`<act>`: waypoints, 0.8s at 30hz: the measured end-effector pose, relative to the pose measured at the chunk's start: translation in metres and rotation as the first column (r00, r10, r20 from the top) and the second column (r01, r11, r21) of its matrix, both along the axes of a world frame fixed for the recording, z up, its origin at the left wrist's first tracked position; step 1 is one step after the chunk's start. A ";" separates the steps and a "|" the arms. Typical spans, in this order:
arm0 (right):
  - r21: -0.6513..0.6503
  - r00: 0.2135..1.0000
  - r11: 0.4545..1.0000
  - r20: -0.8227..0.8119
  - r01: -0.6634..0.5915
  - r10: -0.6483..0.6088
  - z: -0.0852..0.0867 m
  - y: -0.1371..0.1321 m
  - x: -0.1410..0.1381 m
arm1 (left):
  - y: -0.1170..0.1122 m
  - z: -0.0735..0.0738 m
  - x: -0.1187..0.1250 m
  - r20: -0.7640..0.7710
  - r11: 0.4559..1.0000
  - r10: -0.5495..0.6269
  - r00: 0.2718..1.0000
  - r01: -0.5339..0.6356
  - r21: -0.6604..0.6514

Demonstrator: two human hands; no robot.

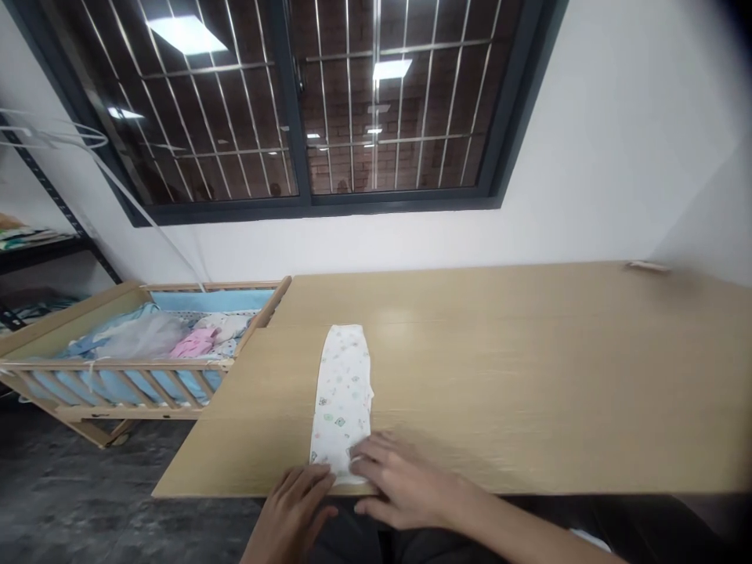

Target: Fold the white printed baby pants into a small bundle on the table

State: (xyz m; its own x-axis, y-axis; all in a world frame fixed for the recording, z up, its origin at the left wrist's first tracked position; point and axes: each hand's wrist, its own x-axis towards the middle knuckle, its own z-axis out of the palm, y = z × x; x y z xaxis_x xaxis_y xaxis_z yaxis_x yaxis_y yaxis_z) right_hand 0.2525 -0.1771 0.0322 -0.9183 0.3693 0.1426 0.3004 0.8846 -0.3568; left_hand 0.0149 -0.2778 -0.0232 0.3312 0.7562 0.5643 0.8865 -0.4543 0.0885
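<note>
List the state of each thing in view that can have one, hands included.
Patterned white cloth: laid flat, lengthwise toward the window.
Left hand: fingers at the cloth's near left corner.
Right hand: fingers on its near right corner.
Pink cloth: crumpled, inside the crib.
Crib: holding loose fabrics.
Window: looks shut.

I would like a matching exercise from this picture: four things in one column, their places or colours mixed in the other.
1. Printed cloth
2. Pink cloth
3. Window frame
4. Right hand

A. Inside the cot
B. At the near end of a cloth
C. Lying on the table
D. Dark grey

Pairs: 1-C, 2-A, 3-D, 4-B
</note>
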 end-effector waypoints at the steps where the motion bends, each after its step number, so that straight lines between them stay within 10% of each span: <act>1: 0.034 1.000 0.999 0.001 0.024 -0.024 -0.006 -0.010 0.006 | -0.001 0.000 0.000 -0.012 1.000 -0.030 0.999 0.030 0.006; 6: 0.015 0.995 0.995 0.004 0.102 -0.102 -0.007 -0.035 0.023 | -0.010 0.019 0.010 -0.009 0.973 -0.207 0.978 0.206 0.099; 13: -0.329 0.977 0.931 -0.080 0.160 -0.197 0.075 -0.026 0.038 | -0.010 0.066 0.012 0.173 0.968 -0.251 0.952 0.244 0.064; 18: -0.295 0.925 0.938 -0.270 0.185 -0.267 0.088 0.037 0.015 | 0.058 0.093 -0.002 0.269 0.997 -0.080 0.960 0.075 0.028; 24: -0.338 0.785 0.841 -0.326 0.423 -0.526 0.039 0.151 -0.038 | 0.176 0.095 -0.009 0.217 0.960 0.194 0.957 -0.140 -0.242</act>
